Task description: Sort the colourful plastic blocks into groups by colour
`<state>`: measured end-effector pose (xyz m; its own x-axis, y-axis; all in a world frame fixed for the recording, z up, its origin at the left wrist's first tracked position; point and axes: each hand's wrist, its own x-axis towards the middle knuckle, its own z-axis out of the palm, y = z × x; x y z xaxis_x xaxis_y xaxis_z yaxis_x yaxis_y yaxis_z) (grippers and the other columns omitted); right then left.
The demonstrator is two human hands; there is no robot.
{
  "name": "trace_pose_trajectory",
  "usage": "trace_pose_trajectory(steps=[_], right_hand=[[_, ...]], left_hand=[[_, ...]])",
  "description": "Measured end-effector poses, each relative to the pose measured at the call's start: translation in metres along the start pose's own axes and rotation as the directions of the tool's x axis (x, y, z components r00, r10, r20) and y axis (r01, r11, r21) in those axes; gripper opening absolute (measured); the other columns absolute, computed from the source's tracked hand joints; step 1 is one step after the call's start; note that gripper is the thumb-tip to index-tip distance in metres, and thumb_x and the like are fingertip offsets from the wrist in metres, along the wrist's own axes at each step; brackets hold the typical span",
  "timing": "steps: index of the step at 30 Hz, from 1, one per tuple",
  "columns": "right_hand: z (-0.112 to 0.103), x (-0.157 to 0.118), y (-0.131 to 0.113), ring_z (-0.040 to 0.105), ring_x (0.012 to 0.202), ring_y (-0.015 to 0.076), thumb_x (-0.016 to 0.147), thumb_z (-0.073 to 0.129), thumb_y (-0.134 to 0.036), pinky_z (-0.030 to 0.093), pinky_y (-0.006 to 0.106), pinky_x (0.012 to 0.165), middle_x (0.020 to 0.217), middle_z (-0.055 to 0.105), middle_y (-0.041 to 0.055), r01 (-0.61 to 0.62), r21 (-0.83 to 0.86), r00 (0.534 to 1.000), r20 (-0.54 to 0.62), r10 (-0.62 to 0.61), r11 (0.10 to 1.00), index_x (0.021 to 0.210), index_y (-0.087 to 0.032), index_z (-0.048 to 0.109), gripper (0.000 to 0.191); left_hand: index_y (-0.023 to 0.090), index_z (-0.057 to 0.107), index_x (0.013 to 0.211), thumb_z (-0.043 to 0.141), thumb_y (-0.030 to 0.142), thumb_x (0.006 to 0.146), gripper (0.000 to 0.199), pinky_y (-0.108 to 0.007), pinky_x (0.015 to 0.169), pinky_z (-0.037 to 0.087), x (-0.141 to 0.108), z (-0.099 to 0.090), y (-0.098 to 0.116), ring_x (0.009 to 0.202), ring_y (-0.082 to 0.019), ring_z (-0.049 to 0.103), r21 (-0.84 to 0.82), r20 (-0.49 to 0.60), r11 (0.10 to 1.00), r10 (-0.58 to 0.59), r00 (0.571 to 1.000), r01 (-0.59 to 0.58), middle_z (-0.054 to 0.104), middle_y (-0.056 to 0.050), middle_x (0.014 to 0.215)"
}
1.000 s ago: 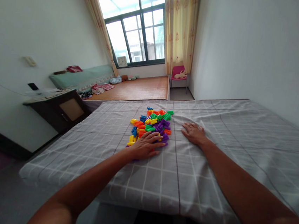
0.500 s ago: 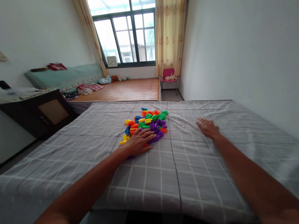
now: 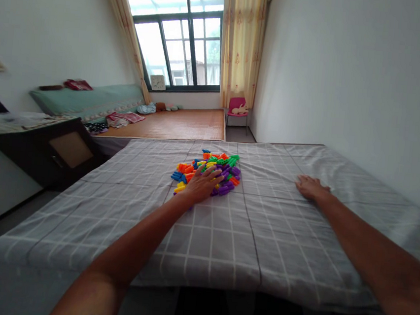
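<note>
A pile of small plastic pieces in purple, green, orange, yellow and blue lies on a grey checked cloth. My left hand rests on the near side of the pile, palm down with fingers spread, and covers some pieces. Over to the right, my right hand lies palm down on the cloth, fingers apart, with nothing in it and no pieces near it.
A dark cabinet stands at the left. Beyond the cloth are a bed with a brown mat, a pink chair and a window. A white wall runs along the right side.
My right hand has moved right and slightly nearer over the cloth. My left hand has shifted a little up and right on the pile, and some pieces under and around it have moved.
</note>
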<state>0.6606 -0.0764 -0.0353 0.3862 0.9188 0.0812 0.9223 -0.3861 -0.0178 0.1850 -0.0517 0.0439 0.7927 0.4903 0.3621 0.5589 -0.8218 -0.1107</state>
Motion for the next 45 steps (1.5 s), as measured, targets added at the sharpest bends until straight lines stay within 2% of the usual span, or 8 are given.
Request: trace_pose_trajectory(steps=[2, 6, 10, 14, 19, 27, 35, 45], right_hand=[[-0.007, 0.002, -0.010, 0.034, 0.136, 0.0319, 0.091, 0.029, -0.045, 0.025, 0.062, 0.108, 0.150, 0.039, 0.0127, 0.005, -0.020, 1.000, 0.021, -0.005, 1.000, 0.142, -0.021, 0.045, 0.059], [-0.015, 0.004, -0.026, 0.026, 0.140, 0.0316, 0.093, 0.021, -0.053, 0.023, 0.063, 0.109, 0.155, 0.030, 0.0070, 0.034, -0.007, 0.999, -0.036, -0.035, 0.999, 0.146, -0.025, 0.037, 0.063], [-0.017, 0.014, -0.022, 0.029, 0.137, 0.0344, 0.092, 0.022, -0.056, 0.028, 0.064, 0.105, 0.153, 0.033, 0.0098, -0.009, 0.031, 1.000, -0.027, 0.010, 0.999, 0.145, -0.027, 0.040, 0.063], [-0.021, 0.039, -0.018, 0.031, 0.136, 0.0333, 0.092, 0.027, -0.053, 0.029, 0.062, 0.106, 0.152, 0.036, 0.0079, -0.014, 0.034, 0.999, -0.030, 0.015, 0.999, 0.142, -0.030, 0.043, 0.058], [-0.015, 0.076, -0.037, 0.027, 0.140, 0.0289, 0.093, 0.017, -0.056, 0.027, 0.056, 0.109, 0.156, 0.029, 0.0048, -0.030, 0.053, 0.999, -0.037, 0.032, 0.998, 0.143, -0.029, 0.043, 0.062], [0.006, 0.112, -0.054, 0.017, 0.143, 0.0351, 0.088, 0.014, -0.067, 0.016, 0.070, 0.106, 0.160, 0.017, 0.0007, -0.067, 0.090, 0.994, 0.089, 0.059, 0.994, 0.150, -0.038, 0.025, 0.070], [0.009, 0.143, -0.058, 0.014, 0.144, 0.0367, 0.087, 0.012, -0.069, 0.011, 0.071, 0.106, 0.161, 0.013, 0.0018, -0.066, 0.110, 0.993, 0.102, 0.055, 0.992, 0.152, -0.037, 0.022, 0.073], [0.004, 0.165, -0.078, 0.012, 0.144, 0.0354, 0.088, 0.010, -0.068, 0.012, 0.069, 0.108, 0.161, 0.012, 0.0020, -0.084, 0.094, 0.990, 0.123, 0.072, 0.992, 0.153, -0.034, 0.020, 0.074]], left_hand=[[0.030, 0.052, 0.134, 0.041, 0.020, 0.093, 0.043, -0.048, 0.118, 0.009, 0.008, 0.000, 0.023, 0.141, -0.023, 0.029, 0.000, -0.008, 0.999, 0.042, 0.999, -0.042, 0.046, -0.003, 0.146], [0.027, 0.053, 0.133, 0.036, 0.040, 0.097, 0.042, -0.042, 0.116, 0.021, 0.020, 0.016, 0.071, 0.139, -0.022, 0.032, -0.124, 0.091, 0.977, 0.188, 0.978, -0.176, 0.044, -0.004, 0.147], [0.024, 0.040, 0.143, 0.030, 0.055, 0.095, 0.058, -0.044, 0.112, 0.028, 0.024, 0.035, 0.090, 0.140, -0.026, 0.030, -0.246, 0.187, 0.956, 0.210, 0.960, -0.162, 0.036, -0.008, 0.153], [0.026, 0.039, 0.144, 0.029, 0.056, 0.095, 0.058, -0.046, 0.108, 0.034, 0.034, 0.038, 0.085, 0.134, -0.027, 0.037, -0.293, 0.198, 0.951, 0.160, 0.967, -0.097, 0.043, -0.007, 0.148], [0.030, 0.048, 0.137, 0.033, 0.046, 0.096, 0.046, -0.044, 0.105, 0.038, 0.046, 0.042, 0.080, 0.126, -0.025, 0.044, -0.288, 0.159, 0.958, 0.043, 0.986, 0.004, 0.052, -0.005, 0.137], [0.030, 0.035, 0.147, 0.033, 0.054, 0.095, 0.058, -0.049, 0.115, 0.024, 0.054, 0.061, 0.062, 0.144, -0.028, 0.022, -0.325, 0.213, 0.946, 0.070, 0.974, 0.003, 0.027, -0.007, 0.157], [0.031, 0.035, 0.147, 0.034, 0.055, 0.094, 0.058, -0.053, 0.115, 0.022, 0.070, 0.066, 0.038, 0.145, -0.029, 0.020, -0.352, 0.249, 0.936, 0.082, 0.965, 0.012, 0.025, -0.007, 0.157], [0.033, 0.038, 0.145, 0.035, 0.060, 0.092, 0.059, -0.052, 0.116, 0.021, 0.070, 0.064, 0.022, 0.145, -0.029, 0.019, -0.361, 0.257, 0.932, 0.126, 0.958, -0.025, 0.026, -0.005, 0.157]])
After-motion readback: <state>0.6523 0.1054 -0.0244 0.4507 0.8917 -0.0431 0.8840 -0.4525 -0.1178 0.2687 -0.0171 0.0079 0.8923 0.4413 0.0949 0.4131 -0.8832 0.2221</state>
